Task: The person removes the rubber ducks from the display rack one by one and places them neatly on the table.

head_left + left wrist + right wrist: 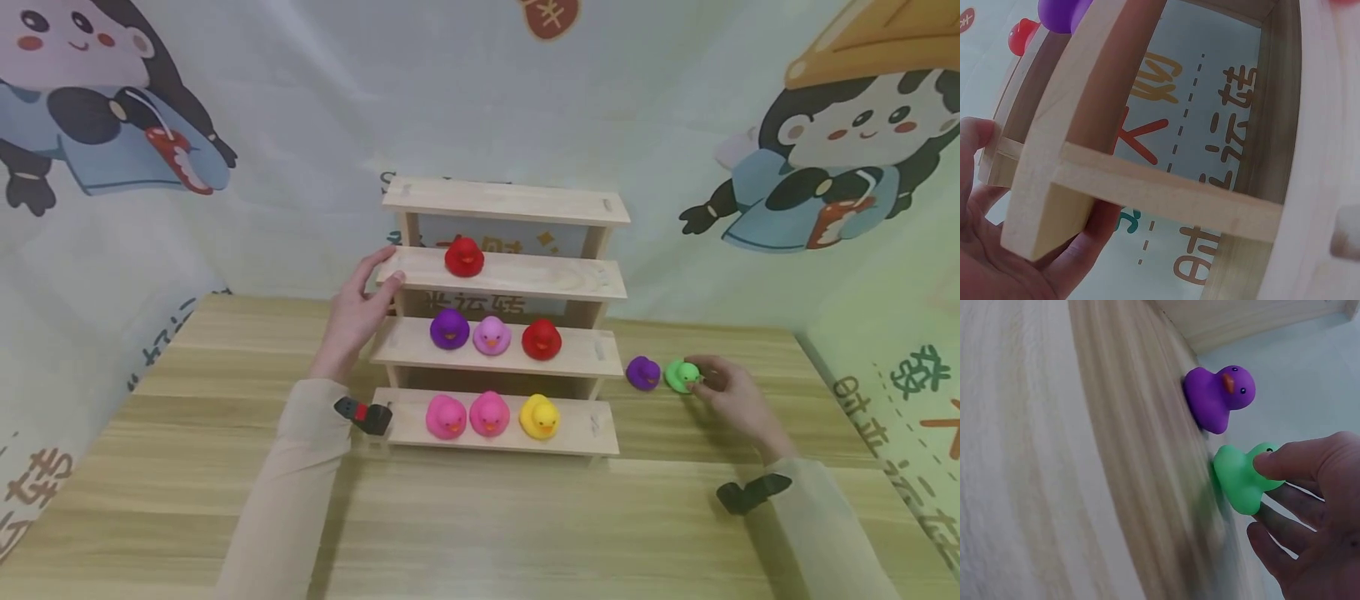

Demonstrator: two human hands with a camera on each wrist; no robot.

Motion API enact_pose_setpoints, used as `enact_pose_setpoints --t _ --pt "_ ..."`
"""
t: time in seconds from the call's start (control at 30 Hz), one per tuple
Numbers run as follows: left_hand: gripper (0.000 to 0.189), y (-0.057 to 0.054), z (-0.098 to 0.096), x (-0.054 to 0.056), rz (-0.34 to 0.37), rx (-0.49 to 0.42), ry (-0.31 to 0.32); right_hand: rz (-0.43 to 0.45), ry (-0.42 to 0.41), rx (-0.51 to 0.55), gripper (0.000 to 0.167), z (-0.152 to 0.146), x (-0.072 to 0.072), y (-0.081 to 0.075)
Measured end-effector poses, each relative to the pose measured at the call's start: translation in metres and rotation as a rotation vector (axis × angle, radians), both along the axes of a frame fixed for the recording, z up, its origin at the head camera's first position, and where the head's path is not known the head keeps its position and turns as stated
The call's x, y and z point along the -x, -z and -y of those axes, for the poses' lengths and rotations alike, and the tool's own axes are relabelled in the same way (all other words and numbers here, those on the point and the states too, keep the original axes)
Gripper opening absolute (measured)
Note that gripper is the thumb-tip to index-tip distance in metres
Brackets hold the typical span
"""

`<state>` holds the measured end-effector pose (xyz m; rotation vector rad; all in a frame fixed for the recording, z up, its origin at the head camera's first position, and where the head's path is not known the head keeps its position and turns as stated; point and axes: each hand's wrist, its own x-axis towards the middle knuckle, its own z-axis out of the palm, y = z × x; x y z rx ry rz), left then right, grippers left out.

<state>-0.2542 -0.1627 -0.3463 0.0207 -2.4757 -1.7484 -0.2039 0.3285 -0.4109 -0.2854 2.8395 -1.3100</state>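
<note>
My left hand (354, 317) grips the left end of a stepped wooden shelf (540, 271) at its second step from the top. In the left wrist view, the fingers (1088, 247) curl behind the shelf's side post. At the right, my right hand (738, 404) pinches a green rubber duck (682, 377) by its head, low at the tabletop. The thumb (1297, 459) lies across the head in the right wrist view, with the other fingers on the far side. A purple rubber duck (643, 373) sits between the green one and the shelf.
One red duck (464, 258) stands on the second step from the top. Below it are a purple duck (449, 329), a light pink duck (492, 336) and another red duck (542, 340). The bottom step carries two pink ducks (490, 414) and a yellow duck (539, 417). A printed cloth (315, 125) hangs behind the table.
</note>
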Motion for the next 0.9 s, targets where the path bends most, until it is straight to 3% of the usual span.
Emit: enact_pose_setpoints --t 0.6,0.9 --pt "0.054 0.000 -0.001 -0.002 -0.012 0.021 -0.003 -0.032 0.017 0.054 0.046 -0.008 -0.002 0.013" --pt "0.053 0.000 -0.002 0.000 -0.011 0.027 -0.005 -0.120 0.007 0.099 0.046 -0.005 -0.001 0.001"
